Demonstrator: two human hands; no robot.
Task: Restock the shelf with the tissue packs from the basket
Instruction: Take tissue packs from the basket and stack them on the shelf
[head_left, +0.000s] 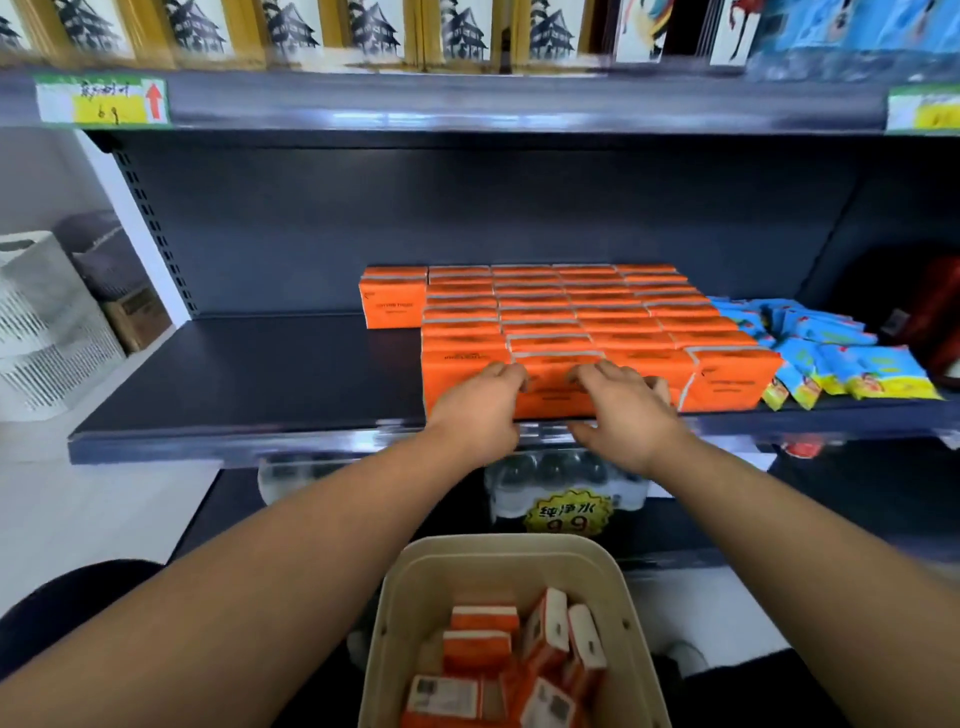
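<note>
Orange tissue packs (566, 306) stand in several tight rows on the dark shelf (249, 379). One more pack (393, 303) stands alone at the back left of the block. My left hand (480, 405) and my right hand (623, 410) both grip one front-row pack (550, 384) by its two sides at the shelf's front edge. Below me a beige basket (415, 587) holds several loose orange and white tissue packs (483, 639).
Blue and yellow sachets (831, 358) lie heaped right of the orange block. A red item (935, 317) sits at the far right. Bottled water (566, 478) with a yellow price tag is on the lower shelf. White crates (47, 322) stand at the left.
</note>
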